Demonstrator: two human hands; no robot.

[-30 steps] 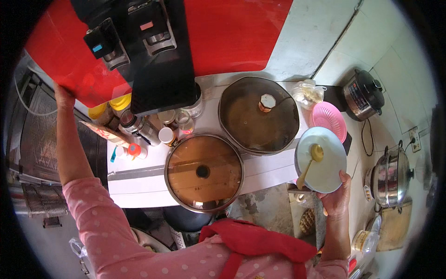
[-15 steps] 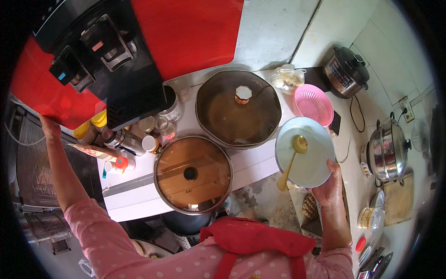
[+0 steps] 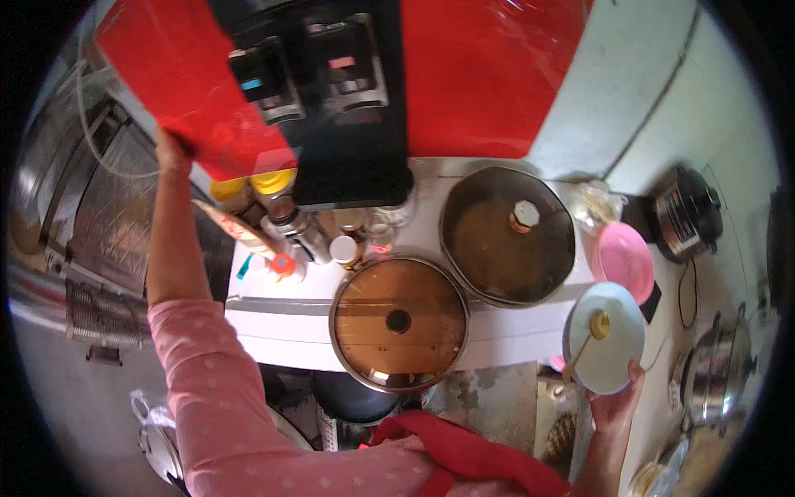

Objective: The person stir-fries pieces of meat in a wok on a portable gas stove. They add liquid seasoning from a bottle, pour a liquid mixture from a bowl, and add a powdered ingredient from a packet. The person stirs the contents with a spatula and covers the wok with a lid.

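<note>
My right hand (image 3: 615, 404) grips the rim of a white bowl (image 3: 614, 354), tilted so its inside faces me. A gold-coloured spoon (image 3: 598, 325) rests in the bowl, its handle reaching past the rim. My left arm stretches out, and my left hand (image 3: 172, 151) is at the left edge of a red panel (image 3: 211, 108) beside a black water dispenser (image 3: 348, 132); its fingers are mostly hidden. Between my arms, a round pan with a glass lid (image 3: 399, 356) stands at the front of the white surface. Behind it on the right is a larger lidded pan (image 3: 489, 248).
Jars and bottles (image 3: 306, 240) crowd below the dispenser. A pink plastic basket (image 3: 623, 263), a plastic bag (image 3: 595, 205) and a black electric cooker (image 3: 686, 214) stand at the right. A steel steamer pot (image 3: 714, 373) sits farther right. Below the white surface is a dark pan (image 3: 354, 398).
The view has swung left, so the scene shifts right and down. My left hand stays by the red panel's edge. The bowl and spoon remain in my right hand.
</note>
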